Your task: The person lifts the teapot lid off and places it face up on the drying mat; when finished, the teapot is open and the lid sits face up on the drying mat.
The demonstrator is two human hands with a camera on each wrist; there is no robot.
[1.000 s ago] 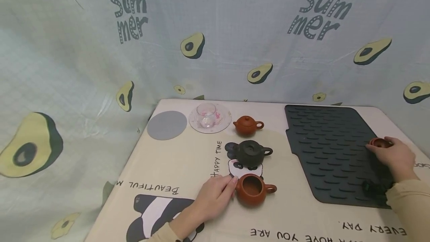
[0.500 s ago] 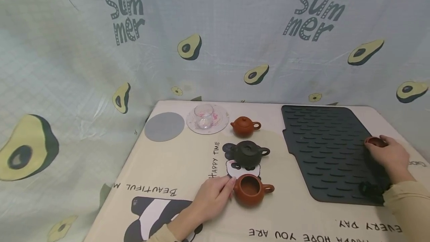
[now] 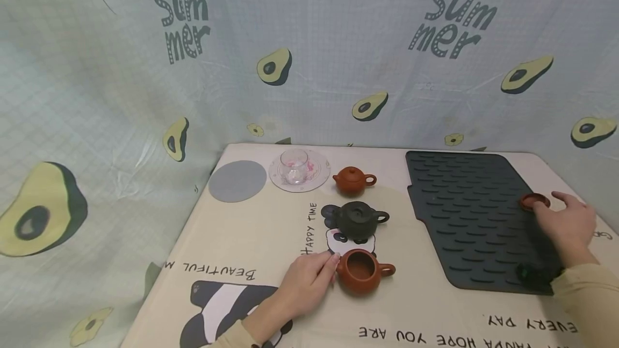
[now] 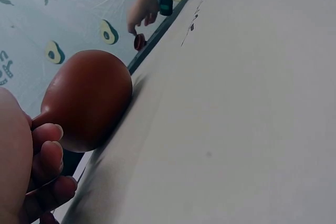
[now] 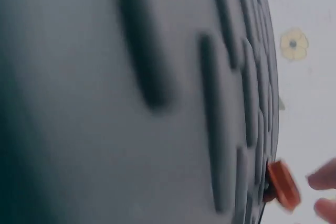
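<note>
My left hand (image 3: 309,283) pinches the spout of a lidless reddish-brown clay teapot (image 3: 360,273) that stands on the table, its handle pointing right. In the left wrist view the teapot's rounded side (image 4: 89,100) shows beside curled fingers (image 4: 50,156). The teapot's small round lid (image 3: 534,201) lies upside down near the right edge of the dark ridged mat (image 3: 479,230). Just right of it is my right hand (image 3: 568,224), thumb and fingers spread. The right wrist view shows a gap between the lid (image 5: 283,185) and the fingertips (image 5: 324,178).
Behind the lidless teapot stand a black teapot (image 3: 358,220) and an orange-brown lidded one (image 3: 353,180). Farther left, a clear glass cup (image 3: 294,165) sits on a patterned round plate (image 3: 314,184), beside a grey disc (image 3: 237,181). A patterned curtain (image 3: 309,101) hangs behind the table.
My right hand has let go of the lid, its fingers parting from it and drawing right. The left hand still holds the teapot's spout in the same place.
</note>
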